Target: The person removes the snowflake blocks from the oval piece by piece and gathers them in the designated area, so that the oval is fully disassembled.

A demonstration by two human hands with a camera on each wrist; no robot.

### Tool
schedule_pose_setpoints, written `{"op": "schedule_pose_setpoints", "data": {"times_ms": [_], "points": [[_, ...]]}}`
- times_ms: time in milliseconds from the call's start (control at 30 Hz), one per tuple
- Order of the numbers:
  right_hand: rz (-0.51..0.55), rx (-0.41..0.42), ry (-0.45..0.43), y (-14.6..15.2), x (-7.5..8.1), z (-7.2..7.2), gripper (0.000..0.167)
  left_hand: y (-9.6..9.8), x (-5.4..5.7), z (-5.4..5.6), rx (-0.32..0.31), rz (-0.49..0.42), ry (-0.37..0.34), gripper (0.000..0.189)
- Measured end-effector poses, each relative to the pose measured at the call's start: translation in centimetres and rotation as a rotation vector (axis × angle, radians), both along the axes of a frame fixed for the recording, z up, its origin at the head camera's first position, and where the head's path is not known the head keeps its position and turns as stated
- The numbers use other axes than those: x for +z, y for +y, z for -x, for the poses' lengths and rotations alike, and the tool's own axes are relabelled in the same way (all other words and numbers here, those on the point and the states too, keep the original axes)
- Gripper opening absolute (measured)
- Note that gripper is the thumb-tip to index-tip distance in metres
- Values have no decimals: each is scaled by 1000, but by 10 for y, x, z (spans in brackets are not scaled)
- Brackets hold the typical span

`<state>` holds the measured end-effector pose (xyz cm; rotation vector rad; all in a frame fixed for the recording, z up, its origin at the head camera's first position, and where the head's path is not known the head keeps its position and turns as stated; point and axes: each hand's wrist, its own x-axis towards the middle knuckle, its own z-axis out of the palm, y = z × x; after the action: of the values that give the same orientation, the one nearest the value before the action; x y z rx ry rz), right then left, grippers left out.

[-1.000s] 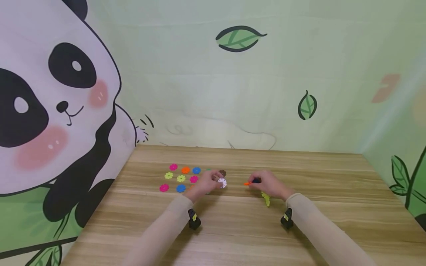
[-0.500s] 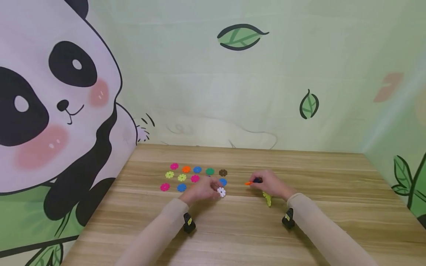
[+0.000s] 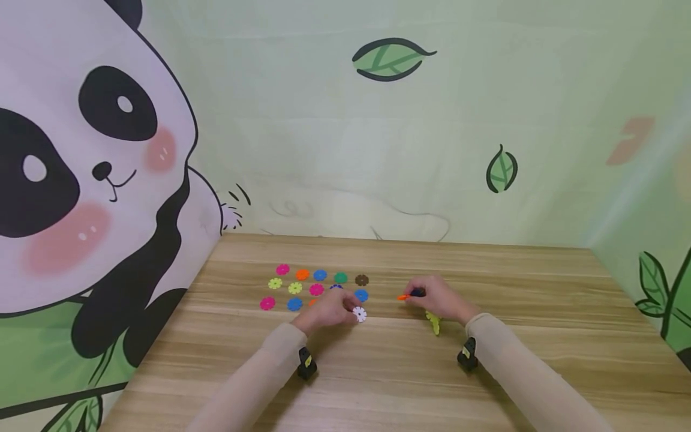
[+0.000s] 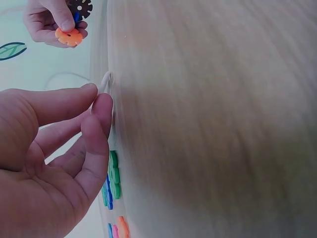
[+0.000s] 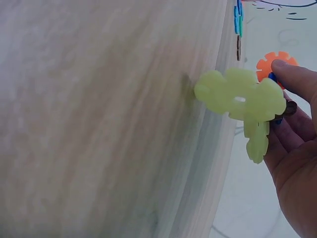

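My left hand (image 3: 326,309) pinches a white notched flower-shaped disc (image 3: 359,314) at the near right corner of the rows of discs. In the left wrist view that white disc (image 4: 105,82) shows edge-on between thumb and fingers, close to the tabletop. To the right, my right hand (image 3: 439,298) grips a small cluster of interlocked discs. Its orange disc (image 5: 270,62) pokes out by the thumb, and two yellow-green discs (image 5: 237,96) stick out toward the wrist. A dark disc (image 4: 81,7) and a bit of blue also show, the rest being covered by fingers.
Loose coloured discs lie in rows on the wood-grain table (image 3: 378,378), among them a pink disc (image 3: 267,303), a green disc (image 3: 341,278), a brown disc (image 3: 361,280) and a blue disc (image 3: 361,296). My left hand covers some. Behind stands a panda-printed backdrop (image 3: 302,150).
My left hand has drawn the white disc a little toward me, uncovering the green and blue discs behind it. The right hand keeps its place with the cluster.
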<state>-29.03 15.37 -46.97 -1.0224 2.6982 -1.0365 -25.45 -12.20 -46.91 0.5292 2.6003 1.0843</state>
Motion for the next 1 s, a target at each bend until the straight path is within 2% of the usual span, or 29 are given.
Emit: {"op": "schedule_pose_setpoints", "data": {"times_ms": [367, 467, 600, 767, 1000], "points": [[-7, -3, -25, -2, 2, -2, 4, 0, 1, 1, 29, -23, -42, 20], [-3, -1, -24, -3, 2, -2, 5, 3, 1, 2, 36, -33, -25, 17], [-3, -6, -12, -3, 2, -1, 5, 11, 2, 4, 48, -32, 40, 15], [-21, -24, -25, -4, 3, -1, 5, 29, -2, 7, 85, -103, 71, 15], [-21, -36, -32, -6, 3, -1, 5, 53, -8, 8, 160, -231, 23, 16]]}}
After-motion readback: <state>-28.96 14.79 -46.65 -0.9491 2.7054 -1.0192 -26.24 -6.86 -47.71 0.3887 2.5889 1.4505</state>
